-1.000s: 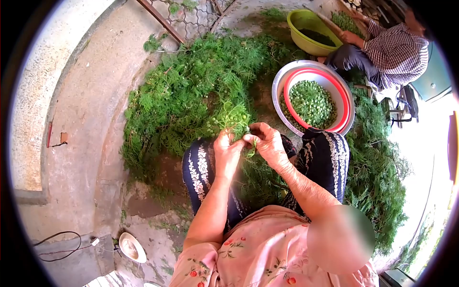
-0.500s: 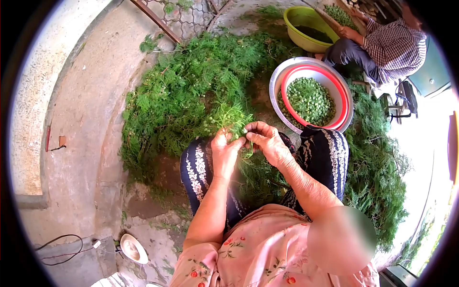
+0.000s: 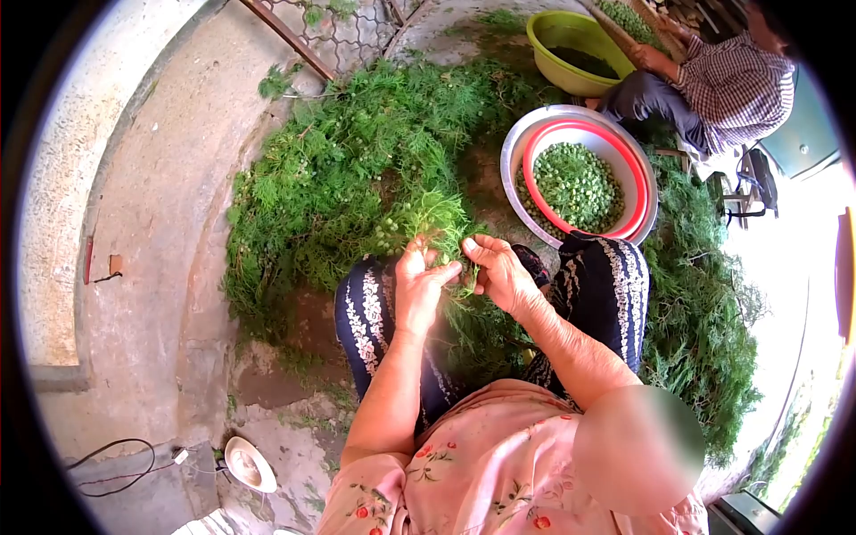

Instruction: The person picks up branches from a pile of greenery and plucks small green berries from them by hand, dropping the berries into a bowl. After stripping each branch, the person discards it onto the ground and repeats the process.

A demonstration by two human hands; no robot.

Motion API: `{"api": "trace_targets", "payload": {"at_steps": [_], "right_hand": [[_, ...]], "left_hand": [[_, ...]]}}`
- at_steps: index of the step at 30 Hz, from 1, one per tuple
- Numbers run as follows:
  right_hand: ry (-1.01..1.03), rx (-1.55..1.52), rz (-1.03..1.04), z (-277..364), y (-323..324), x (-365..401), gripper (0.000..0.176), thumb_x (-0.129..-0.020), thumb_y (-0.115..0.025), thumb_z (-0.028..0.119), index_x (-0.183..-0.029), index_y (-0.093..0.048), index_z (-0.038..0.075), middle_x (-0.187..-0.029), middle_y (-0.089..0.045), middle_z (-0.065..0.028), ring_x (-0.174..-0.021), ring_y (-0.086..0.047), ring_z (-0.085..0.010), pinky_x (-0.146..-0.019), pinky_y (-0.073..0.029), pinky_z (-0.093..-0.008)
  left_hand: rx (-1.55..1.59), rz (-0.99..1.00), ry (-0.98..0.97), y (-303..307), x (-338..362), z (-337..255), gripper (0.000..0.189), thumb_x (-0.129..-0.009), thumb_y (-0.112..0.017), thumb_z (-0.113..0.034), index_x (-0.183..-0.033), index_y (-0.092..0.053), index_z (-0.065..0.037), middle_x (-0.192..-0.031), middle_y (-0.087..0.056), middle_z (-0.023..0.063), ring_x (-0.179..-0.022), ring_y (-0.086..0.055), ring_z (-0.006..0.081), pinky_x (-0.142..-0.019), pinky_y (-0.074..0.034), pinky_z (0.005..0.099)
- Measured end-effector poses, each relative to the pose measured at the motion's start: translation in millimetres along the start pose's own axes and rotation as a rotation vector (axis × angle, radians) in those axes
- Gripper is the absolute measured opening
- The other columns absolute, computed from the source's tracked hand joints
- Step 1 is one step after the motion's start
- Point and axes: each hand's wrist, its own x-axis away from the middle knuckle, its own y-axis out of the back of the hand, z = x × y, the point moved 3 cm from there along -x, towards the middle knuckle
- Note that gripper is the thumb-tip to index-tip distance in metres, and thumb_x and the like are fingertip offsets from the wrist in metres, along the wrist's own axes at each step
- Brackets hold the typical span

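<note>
A feathery green sprig point(image 3: 433, 217) with small pale berries stands up from my left hand point(image 3: 422, 283), whose thumb and fingers are closed round its stem. Just to the right, my right hand point(image 3: 499, 275) has its thumb and forefinger pinched together at the sprig's edge; whatever lies between those fingertips is too small to make out. Beyond my right knee, a red-rimmed basin point(image 3: 640, 187) full of small green berries point(image 3: 580, 185) sits inside a wider metal basin point(image 3: 510, 160).
Cut green branches point(image 3: 312, 196) cover the ground ahead and to the left, with more point(image 3: 695, 357) at the right. A yellow-green tub point(image 3: 571, 82) stands at the top, beside a seated person point(image 3: 736, 89). A white round object point(image 3: 250, 464) lies at lower left.
My right hand has shifted slightly right and down, away from my left thumb, so a small gap shows between the hands. The other person's hands have moved a little.
</note>
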Motion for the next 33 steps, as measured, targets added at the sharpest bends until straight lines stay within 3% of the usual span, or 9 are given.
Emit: {"api": "trace_targets", "payload": {"at_steps": [4, 9, 13, 16, 20, 26, 28, 30, 33], "right_hand": [[-0.115, -0.487, 0.086, 1.7, 0.8, 0.6, 0.029, -0.093, -0.041, 0.027, -0.085, -0.048, 0.0, -0.071, -0.043, -0.0054, -0.048, -0.041, -0.0144, -0.046, -0.032, -0.0266], [-0.018, -0.588, 0.027, 13.2, -1.3, 1.3, 0.012, -0.087, -0.052, 0.015, -0.086, -0.05, 0.003, -0.072, -0.051, -0.004, -0.051, -0.047, -0.0121, -0.047, -0.037, -0.0242], [0.165, -0.205, 0.02, 14.7, 2.0, 2.5, 0.004, -0.079, -0.062, 0.006, -0.082, -0.059, 0.008, -0.069, -0.056, 0.0026, -0.051, -0.048, -0.0056, -0.047, -0.038, -0.019], [0.596, 0.403, 0.038, 23.8, -5.2, 5.0, 0.019, -0.075, -0.066, 0.005, -0.094, -0.065, 0.006, -0.076, -0.058, -0.0041, -0.066, -0.055, -0.0137, -0.061, -0.047, -0.0263], [0.623, 0.667, 0.028, 28.3, -11.4, 9.1, 0.027, -0.07, -0.069, 0.009, -0.097, -0.066, 0.008, -0.075, -0.057, -0.01, -0.074, -0.057, -0.0227, -0.068, -0.046, -0.0297], [0.512, 0.393, -0.056, 6.6, -6.7, 2.5, 0.018, -0.074, -0.068, 0.008, -0.091, -0.066, 0.003, -0.072, -0.055, -0.0044, -0.069, -0.052, -0.0141, -0.065, -0.043, -0.0261], [0.146, -0.042, -0.117, 3.0, -2.8, 0.8, 0.01, -0.081, -0.062, 0.009, -0.083, -0.065, 0.0, -0.063, -0.056, -0.0019, -0.053, -0.051, -0.0098, -0.049, -0.042, -0.0234], [0.093, -0.251, -0.117, 0.5, 5.4, -4.3, 0.011, -0.083, -0.061, 0.013, -0.086, -0.062, 0.003, -0.059, -0.055, -0.0007, -0.048, -0.048, -0.0083, -0.045, -0.038, -0.0216], [0.079, -0.59, -0.167, 6.8, 23.9, -8.4, 0.011, -0.086, -0.055, 0.011, -0.092, -0.056, 0.001, -0.076, -0.057, -0.005, -0.062, -0.054, -0.0139, -0.054, -0.044, -0.0245]], "left_hand": [[0.071, -0.03, 0.025, 6.4, -1.4, 5.6, 0.04, -0.073, -0.058, 0.01, -0.11, -0.05, -0.003, -0.093, -0.058, 0.0043, -0.073, -0.057, 0.0109, -0.062, -0.048, 0.0212], [0.05, -0.067, -0.009, 6.1, -4.2, 7.3, 0.044, -0.073, -0.059, 0.011, -0.114, -0.048, -0.002, -0.089, -0.059, 0.0057, -0.07, -0.058, 0.0114, -0.06, -0.049, 0.0219], [-0.115, -0.079, -0.014, 1.9, -0.3, 2.5, 0.05, -0.074, -0.059, 0.011, -0.121, -0.045, -0.003, -0.088, -0.059, 0.008, -0.07, -0.059, 0.0124, -0.061, -0.05, 0.0229], [-0.243, -0.055, -0.077, 5.2, -2.1, 9.8, 0.05, -0.075, -0.058, 0.011, -0.121, -0.043, -0.003, -0.089, -0.059, 0.0094, -0.073, -0.059, 0.0131, -0.064, -0.05, 0.0237], [-0.407, 0.012, -0.142, 9.1, -2.8, 15.1, 0.055, -0.072, -0.058, 0.013, -0.123, -0.04, -0.002, -0.09, -0.061, 0.011, -0.08, -0.059, 0.0123, -0.07, -0.049, 0.0242], [-0.22, 0.028, -0.023, 1.8, -1.9, 10.2, 0.063, -0.072, -0.058, 0.013, -0.129, -0.036, -0.003, -0.094, -0.062, 0.0119, -0.081, -0.06, 0.0138, -0.07, -0.05, 0.0254], [-0.1, 0.028, 0.025, 3.4, -2.7, 10.1, 0.064, -0.072, -0.057, 0.014, -0.13, -0.035, -0.003, -0.095, -0.061, 0.0116, -0.08, -0.06, 0.0145, -0.07, -0.05, 0.0258], [-0.074, -0.001, 0.027, 6.3, -3.1, 11.5, 0.061, -0.073, -0.057, 0.013, -0.129, -0.036, -0.002, -0.094, -0.061, 0.0108, -0.078, -0.06, 0.0144, -0.068, -0.05, 0.0252], [0.011, -0.035, 0.006, 6.0, -3.9, 12.0, 0.056, -0.074, -0.056, 0.012, -0.126, -0.04, -0.001, -0.094, -0.059, 0.0106, -0.074, -0.059, 0.0146, -0.066, -0.05, 0.0243]]}}
